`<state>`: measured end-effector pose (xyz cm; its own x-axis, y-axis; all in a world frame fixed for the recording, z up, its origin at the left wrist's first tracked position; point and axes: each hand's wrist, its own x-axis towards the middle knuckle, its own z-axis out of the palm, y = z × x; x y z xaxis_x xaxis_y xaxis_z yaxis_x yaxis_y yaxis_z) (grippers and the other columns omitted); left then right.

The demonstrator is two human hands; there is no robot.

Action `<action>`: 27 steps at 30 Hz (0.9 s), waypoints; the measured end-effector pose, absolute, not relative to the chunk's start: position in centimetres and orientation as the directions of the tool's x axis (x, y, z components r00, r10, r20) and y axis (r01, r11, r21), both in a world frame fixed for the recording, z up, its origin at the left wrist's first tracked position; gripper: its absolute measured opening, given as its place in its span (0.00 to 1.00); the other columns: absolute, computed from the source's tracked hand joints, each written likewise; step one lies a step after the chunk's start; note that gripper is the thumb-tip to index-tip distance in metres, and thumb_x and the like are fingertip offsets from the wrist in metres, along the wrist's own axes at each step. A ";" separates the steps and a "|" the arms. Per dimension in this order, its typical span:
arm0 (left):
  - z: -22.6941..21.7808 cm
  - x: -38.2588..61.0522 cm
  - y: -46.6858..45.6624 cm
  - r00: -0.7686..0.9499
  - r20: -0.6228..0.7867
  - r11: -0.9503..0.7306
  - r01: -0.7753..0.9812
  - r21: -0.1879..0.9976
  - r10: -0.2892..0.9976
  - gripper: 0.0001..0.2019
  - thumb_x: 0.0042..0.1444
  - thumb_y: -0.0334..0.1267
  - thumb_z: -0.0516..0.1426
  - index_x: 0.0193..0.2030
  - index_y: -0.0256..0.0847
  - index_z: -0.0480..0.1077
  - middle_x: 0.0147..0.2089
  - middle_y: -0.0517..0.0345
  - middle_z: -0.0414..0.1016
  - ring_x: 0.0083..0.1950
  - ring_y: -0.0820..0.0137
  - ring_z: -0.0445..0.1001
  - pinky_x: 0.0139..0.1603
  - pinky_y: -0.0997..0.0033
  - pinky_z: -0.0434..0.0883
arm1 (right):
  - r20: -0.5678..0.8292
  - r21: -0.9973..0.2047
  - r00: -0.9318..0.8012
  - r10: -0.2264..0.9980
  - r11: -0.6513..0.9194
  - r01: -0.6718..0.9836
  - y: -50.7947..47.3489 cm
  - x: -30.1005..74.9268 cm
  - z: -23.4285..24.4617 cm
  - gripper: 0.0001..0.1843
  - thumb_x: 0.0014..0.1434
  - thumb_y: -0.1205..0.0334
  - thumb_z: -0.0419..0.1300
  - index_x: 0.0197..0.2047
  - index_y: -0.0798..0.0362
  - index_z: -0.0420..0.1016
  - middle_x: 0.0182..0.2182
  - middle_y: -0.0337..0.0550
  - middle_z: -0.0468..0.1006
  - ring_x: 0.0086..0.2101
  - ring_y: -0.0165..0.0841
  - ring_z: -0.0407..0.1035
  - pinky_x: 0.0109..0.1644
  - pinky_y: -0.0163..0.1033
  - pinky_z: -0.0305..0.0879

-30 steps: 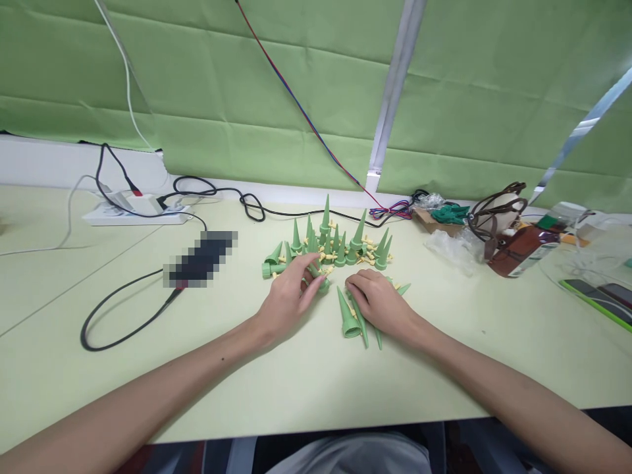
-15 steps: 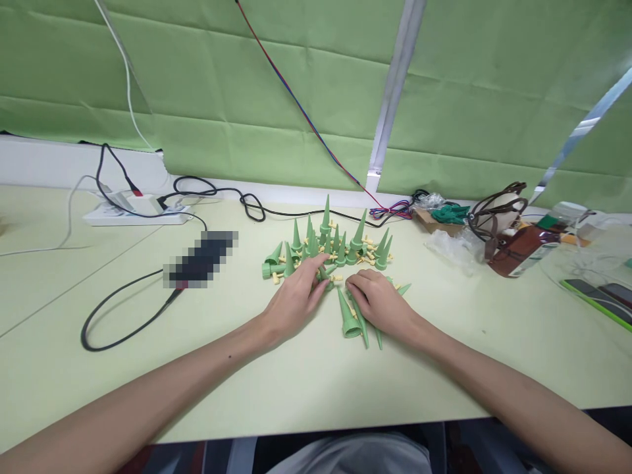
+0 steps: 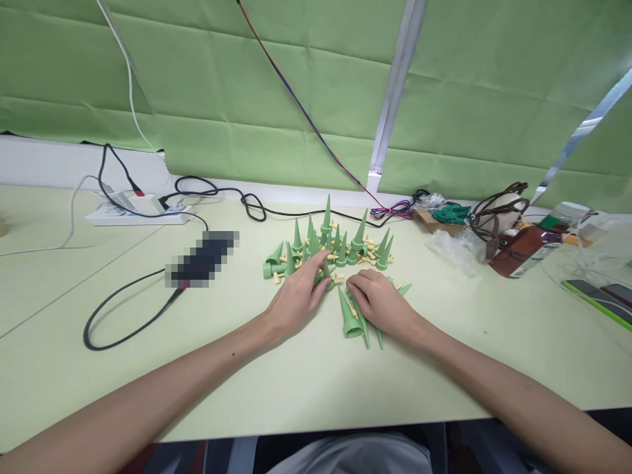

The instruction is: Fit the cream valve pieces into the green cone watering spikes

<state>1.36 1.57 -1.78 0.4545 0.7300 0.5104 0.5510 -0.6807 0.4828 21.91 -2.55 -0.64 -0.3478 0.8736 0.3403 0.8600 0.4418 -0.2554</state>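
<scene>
Nearest: loose green spikes (image 3: pixel 351 322) lying flat, this side of the cluster (image 3: pixel 342 253), a bit R. One has its tip twd the cluster & hollow base away; two slim tips point the opp. way. R hand (image 3: pixel 382 299) rests atop these, same side of the cluster, fingers curled down; can't tell if it's gripping any, palm hides it. L hand (image 3: pixel 296 293) is at the cluster's near L edge, thumb & fingers bent round a green spike (image 3: pixel 326 270) w/ its tip up; spike sits btwn them, but can't tell if they're pinching it. Cluster itself: mostly upright green cones, a few tipped over at its L end, small yellow pcs (image 3: pixel 276 278) in among them. All on a pale table (image 3: pixel 276 395). L of cluster: dark device (image 3: pixel 205 260), pixelated, w/ black cable (image 3: pixel 172 299) looping nearer. Well R of cluster: flat lime-edged item (image 3: pixel 597 303), red-brown bottle (image 3: pixel 526 253) tilted, clear plastic (image 3: pixel 457 250). Beyond cluster, R: cardboard box (image 3: pixel 437 224) w/ dk green stuff. Beyond, far L: white power strip (image 3: pixel 133 215). Behind cluster: green wall covering (image 3: pixel 247 79), creased, red/blue wires (image 3: pixel 309 123) hanging across it, metal strip (image 3: pixel 392 99) to their R
</scene>
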 end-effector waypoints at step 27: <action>-0.9 0.7 -0.1 0.694 0.440 -0.821 0.469 0.324 0.570 0.11 0.68 0.34 0.50 0.51 0.40 0.71 0.48 0.51 0.76 0.42 0.66 0.77 0.42 0.68 0.73 | 0.356 -0.233 -0.367 0.860 0.462 0.856 -2.5 22.1 -0.7 0.14 0.72 0.66 0.50 0.39 0.55 0.76 0.33 0.45 0.75 0.38 0.37 0.69 0.44 0.40 0.63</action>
<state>0.75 -0.13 -0.90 0.6936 0.5704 0.4401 0.4695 -0.8212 0.3244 22.11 -2.50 -0.70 -0.3666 0.8596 0.3559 0.8559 0.4616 -0.2333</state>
